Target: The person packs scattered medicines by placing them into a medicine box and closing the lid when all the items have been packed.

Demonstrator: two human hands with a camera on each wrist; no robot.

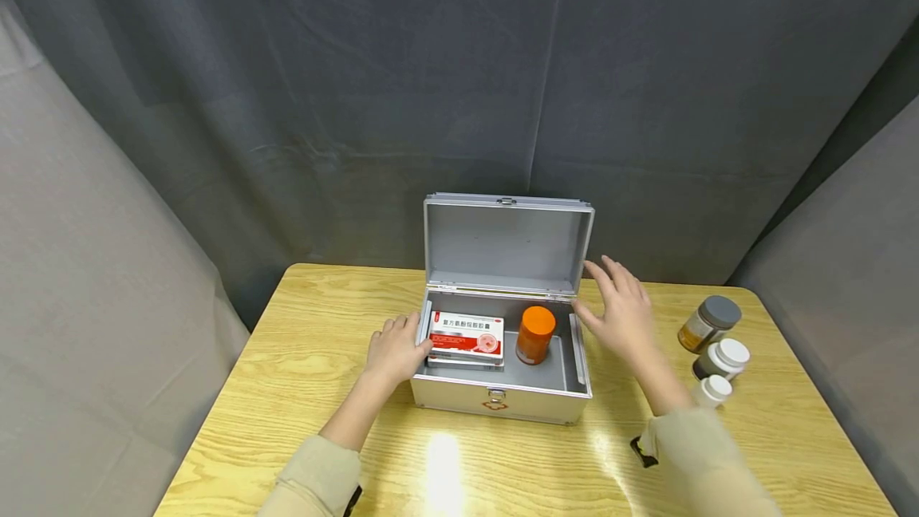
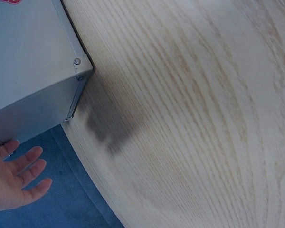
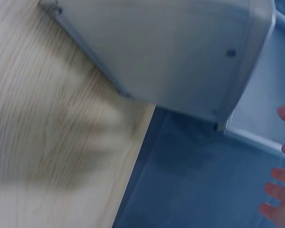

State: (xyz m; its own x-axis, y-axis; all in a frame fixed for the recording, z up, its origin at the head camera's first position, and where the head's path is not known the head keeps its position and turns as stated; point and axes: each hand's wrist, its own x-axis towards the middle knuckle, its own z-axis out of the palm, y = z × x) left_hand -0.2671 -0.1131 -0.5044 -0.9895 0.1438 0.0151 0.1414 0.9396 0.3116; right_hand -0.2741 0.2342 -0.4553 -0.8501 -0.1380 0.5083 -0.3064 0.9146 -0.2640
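Note:
A metal medicine box point(image 1: 459, 399) stands on the table with its lid point(image 1: 508, 242) raised at the back. Inside, on the left, a white-and-red medicine carton point(image 1: 467, 324) lies on top of another carton. To their right an orange-capped bottle point(image 1: 535, 335) sits in the box, slightly tilted. My left hand point(image 1: 395, 351) is at the box's left wall, thumb at the rim and fingers loosely extended; the left wrist view shows its fingertips point(image 2: 35, 151) beside the wall. Fingers spread, my right hand point(image 1: 623, 311) is by the lid's right edge and hinge corner, holding nothing.
At the right of the table stand a grey-capped amber bottle point(image 1: 707, 325), a white-capped dark bottle point(image 1: 720, 360) and a smaller white bottle point(image 1: 713, 391), near my right forearm. A dark curtain point(image 1: 359, 102) hangs behind the table's back edge.

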